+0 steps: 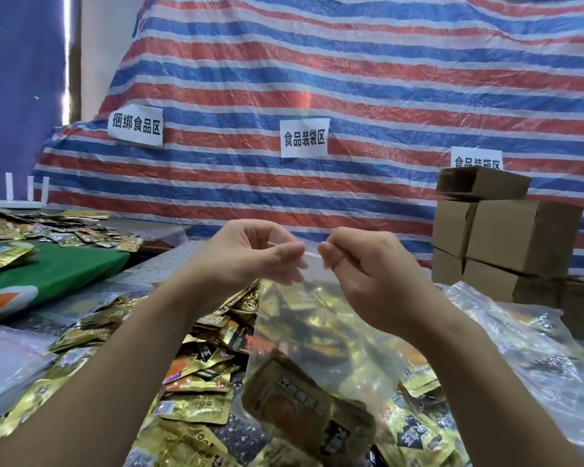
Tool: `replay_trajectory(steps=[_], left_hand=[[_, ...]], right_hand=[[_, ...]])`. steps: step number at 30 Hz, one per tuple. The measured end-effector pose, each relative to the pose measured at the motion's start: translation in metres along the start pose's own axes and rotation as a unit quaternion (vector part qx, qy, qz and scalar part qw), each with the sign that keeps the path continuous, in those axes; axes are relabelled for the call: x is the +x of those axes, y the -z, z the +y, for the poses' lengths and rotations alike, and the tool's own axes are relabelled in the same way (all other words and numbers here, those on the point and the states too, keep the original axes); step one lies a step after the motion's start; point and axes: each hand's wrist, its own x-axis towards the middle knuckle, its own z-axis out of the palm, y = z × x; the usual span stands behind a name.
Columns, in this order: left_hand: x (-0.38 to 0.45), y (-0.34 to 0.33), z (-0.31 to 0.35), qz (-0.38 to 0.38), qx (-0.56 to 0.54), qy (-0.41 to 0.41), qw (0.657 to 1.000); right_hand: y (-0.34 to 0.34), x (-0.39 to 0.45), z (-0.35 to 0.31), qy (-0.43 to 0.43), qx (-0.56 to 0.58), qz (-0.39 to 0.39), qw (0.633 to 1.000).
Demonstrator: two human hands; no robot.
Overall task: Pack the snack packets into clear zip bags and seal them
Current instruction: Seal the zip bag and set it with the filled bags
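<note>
Striped tarp (351, 79) behind, both hands' fingers (292, 254) pinching zip bag (317, 332) top, apparently unsealed

Worktop (169, 261) speckled grey, bare strip showing mid-left of frame. Green cloth (58, 274) spread over upper-left part, orange-white patch at its lower left edge. Loose gold snack packets (199, 365) heaped across centre and lower frame, directly on worktop; more packets (58, 230) scattered at far upper left, some on cloth. Clear zip bags (533, 348) piled at right, some with packets inside; more clear plastic (7, 362) at lower left. Cardboard boxes (506, 237) stacked at right edge.
</note>
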Motion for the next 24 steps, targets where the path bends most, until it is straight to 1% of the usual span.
replay_trajectory(steps=[4,9,13,16,18,20,24], left_hand=[[0.004,-0.004,-0.008,0.009,0.037,0.012,0.999],[0.004,-0.004,-0.009,0.013,0.059,0.028,0.998],[0.002,-0.005,-0.006,0.012,0.076,0.034,0.996],[0.001,-0.001,-0.006,0.024,0.091,0.044,0.995],[0.0,0.0,-0.006,0.033,0.096,0.046,0.994],[-0.001,-0.001,-0.006,0.043,0.101,0.041,0.993],[0.0,-0.004,-0.006,0.062,0.125,0.025,0.99]], right_hand=[[-0.005,-0.002,0.007,-0.017,-0.005,-0.011,1.0],[-0.007,-0.001,0.01,-0.051,0.005,-0.049,0.997],[-0.005,-0.001,0.011,-0.06,0.02,-0.049,0.997],[-0.004,-0.001,0.011,-0.074,0.05,-0.05,0.995],[-0.005,-0.001,0.012,-0.087,0.049,-0.055,0.993],[-0.005,0.0,0.011,-0.096,0.048,-0.059,0.992],[-0.002,0.0,0.002,-0.089,0.045,-0.039,0.994]])
